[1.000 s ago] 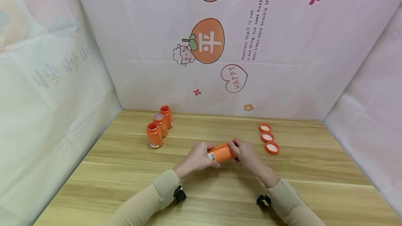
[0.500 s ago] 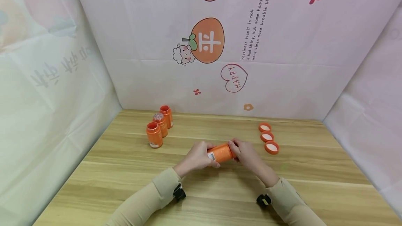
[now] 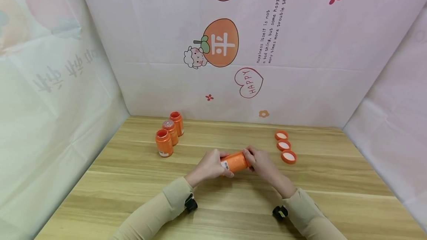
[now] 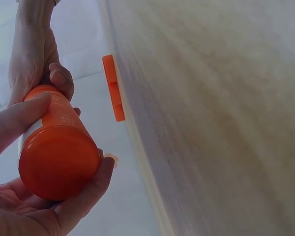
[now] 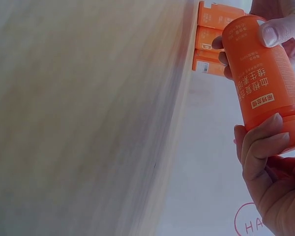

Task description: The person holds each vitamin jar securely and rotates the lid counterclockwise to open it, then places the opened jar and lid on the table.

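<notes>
An orange vitamin bottle [image 3: 236,162] with a barcode label is tilted almost onto its side above the middle of the table. My left hand [image 3: 210,165] grips its body near the base, thumb on the near side. Fingers of my right hand [image 3: 261,163] are curled round the orange cap [image 5: 294,129] at the bottle's other end. In the right wrist view, white print shows on the bottle, and the cap sits on its neck. The left wrist view looks at the bottle's round base [image 4: 59,162]. My right palm's inside is hidden in the head view.
Three similar bottles stand in a row at the back left; the front bottle [image 3: 164,144] and back bottle [image 3: 178,127] have bare mouths, while the middle bottle [image 3: 171,134] has a silvery top. Three orange caps [image 3: 284,145] lie white-side up at the right. Printed cloth walls surround the wooden table [image 3: 133,195].
</notes>
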`<control>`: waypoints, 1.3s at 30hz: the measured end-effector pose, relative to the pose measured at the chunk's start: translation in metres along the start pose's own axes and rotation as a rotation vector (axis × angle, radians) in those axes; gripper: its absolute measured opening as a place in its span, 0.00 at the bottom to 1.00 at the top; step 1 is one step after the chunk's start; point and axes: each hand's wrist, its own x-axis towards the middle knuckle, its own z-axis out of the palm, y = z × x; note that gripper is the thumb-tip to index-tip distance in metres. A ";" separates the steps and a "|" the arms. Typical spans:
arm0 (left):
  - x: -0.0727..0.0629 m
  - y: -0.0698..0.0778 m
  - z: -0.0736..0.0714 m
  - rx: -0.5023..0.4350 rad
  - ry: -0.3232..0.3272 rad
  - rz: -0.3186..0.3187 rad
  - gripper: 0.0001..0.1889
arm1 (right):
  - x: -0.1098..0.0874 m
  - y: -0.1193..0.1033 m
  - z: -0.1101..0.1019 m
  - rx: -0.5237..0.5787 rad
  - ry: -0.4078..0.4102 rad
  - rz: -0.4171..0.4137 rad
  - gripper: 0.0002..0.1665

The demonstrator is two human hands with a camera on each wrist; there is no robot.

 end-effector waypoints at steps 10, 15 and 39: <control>0.000 -0.001 -0.004 -0.057 -0.029 -0.012 0.25 | 0.000 -0.001 -0.005 -0.011 0.019 -0.150 0.18; 0.001 0.001 -0.007 -0.072 -0.021 -0.024 0.28 | 0.002 -0.002 -0.010 -0.002 0.034 -0.222 0.17; 0.004 -0.003 -0.012 -0.159 -0.080 -0.035 0.28 | -0.001 0.007 -0.014 0.070 0.066 -0.399 0.10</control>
